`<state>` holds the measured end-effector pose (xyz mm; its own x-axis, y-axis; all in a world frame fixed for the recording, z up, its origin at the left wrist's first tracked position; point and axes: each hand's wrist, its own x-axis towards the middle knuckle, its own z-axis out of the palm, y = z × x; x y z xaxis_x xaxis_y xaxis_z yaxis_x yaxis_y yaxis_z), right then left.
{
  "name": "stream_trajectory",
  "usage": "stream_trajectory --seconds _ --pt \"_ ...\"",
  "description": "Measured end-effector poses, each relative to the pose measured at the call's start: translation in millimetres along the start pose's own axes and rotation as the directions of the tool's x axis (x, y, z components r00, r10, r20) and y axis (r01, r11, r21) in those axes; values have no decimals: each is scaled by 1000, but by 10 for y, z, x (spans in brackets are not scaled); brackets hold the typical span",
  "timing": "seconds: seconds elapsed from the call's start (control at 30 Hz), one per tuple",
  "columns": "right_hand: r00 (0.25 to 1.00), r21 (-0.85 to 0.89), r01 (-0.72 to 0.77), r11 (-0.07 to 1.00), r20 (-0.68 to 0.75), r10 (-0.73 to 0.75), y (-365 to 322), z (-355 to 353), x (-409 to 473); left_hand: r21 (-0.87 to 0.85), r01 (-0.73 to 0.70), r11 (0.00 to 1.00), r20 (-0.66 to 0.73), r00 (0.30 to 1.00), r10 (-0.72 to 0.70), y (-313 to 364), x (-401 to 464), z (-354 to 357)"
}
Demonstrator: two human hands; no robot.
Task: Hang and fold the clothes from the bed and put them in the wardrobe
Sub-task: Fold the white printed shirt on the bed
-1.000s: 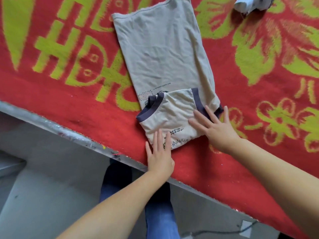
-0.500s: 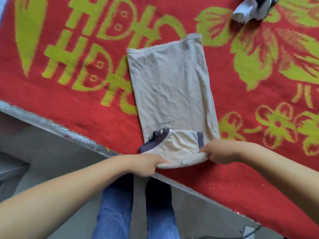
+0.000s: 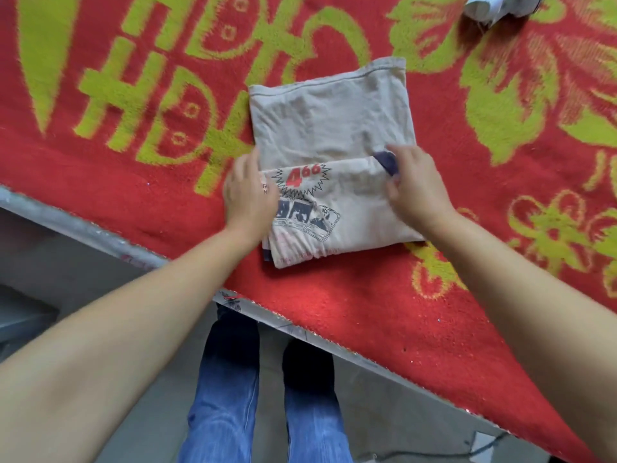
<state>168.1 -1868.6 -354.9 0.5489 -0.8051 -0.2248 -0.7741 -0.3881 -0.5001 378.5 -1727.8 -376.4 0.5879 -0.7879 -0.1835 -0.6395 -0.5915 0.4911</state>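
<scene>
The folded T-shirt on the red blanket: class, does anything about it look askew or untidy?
Slightly. On the T-shirt, a navy trim pokes out at the fold's right corner by the right hand, and the far hem slants.

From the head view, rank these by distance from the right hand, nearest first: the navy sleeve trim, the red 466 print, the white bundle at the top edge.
1. Navy sleeve trim: under the right hand's fingertips, at the fold's right end.
2. Red 466 print: to its left, on the folded-over t-shirt layer.
3. White bundle: far off at the blanket's top edge.
</scene>
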Motion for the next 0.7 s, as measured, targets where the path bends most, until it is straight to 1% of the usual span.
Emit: stream_trajectory --seconds 0.03,0.07,0.1,0.13,0.17,0.2,0.23,0.33,0.4,0.47,0.53,0.57,0.6,0.63,0.67,0.7 --pt "992 -95 104 990 87 -96 4 82 -121 68 -137 988 43 990 135 43 -200 78" --pt "961 -202 200 959 230 -152 23 162 -254 136 -253 958 143 962 234 87 -419 175" --pt "909 -309 286 907 386 -156 68 249 -374 209 -336 918 264 924 278 128 -631 286" --pt "855 -395 350 849 506 -117 130 333 -483 291 -382 877 376 889 262 156 -825 397" --pt "822 -457 387 801 565 -74 211 404 -550 367 -399 840 453 866 213 166 -967 507" --pt "815 -493 394 775 578 -46 285 442 -568 424 -392 816 488 858 159 161 -1033 601" --pt "825 -513 384 768 563 -37 344 455 -548 448 -366 816 493 862 116 146 -1019 665" --pt "865 -535 353 768 500 -49 403 436 -421 485 -327 811 457 885 83 101 -745 697" --pt "868 -548 361 754 493 -57 347 410 -404 458 -359 813 502 859 97 87 -578 623" --pt "870 -548 343 763 491 -38 242 359 -399 396 -410 822 587 801 117 90 -484 498" --pt "846 -486 317 814 533 -12 65 214 -353 321 -440 839 701 706 102 111 -432 281" --pt "819 -429 297 853 573 3 -36 125 -323 263 -442 857 767 635 92 106 -396 163" --pt "759 -372 289 882 650 25 -136 37 -294 182 -420 889 836 542 84 98 -350 28" --pt "668 -327 294 898 742 52 -231 -44 -269 113 -369 923 896 439 66 81 -291 -108" --pt "559 -286 306 908 826 72 -316 -121 -243 72 -315 946 941 336 40 74 -225 -256" --pt "468 -250 314 916 880 80 -390 -199 -215 56 -272 961 970 243 12 62 -146 -390"
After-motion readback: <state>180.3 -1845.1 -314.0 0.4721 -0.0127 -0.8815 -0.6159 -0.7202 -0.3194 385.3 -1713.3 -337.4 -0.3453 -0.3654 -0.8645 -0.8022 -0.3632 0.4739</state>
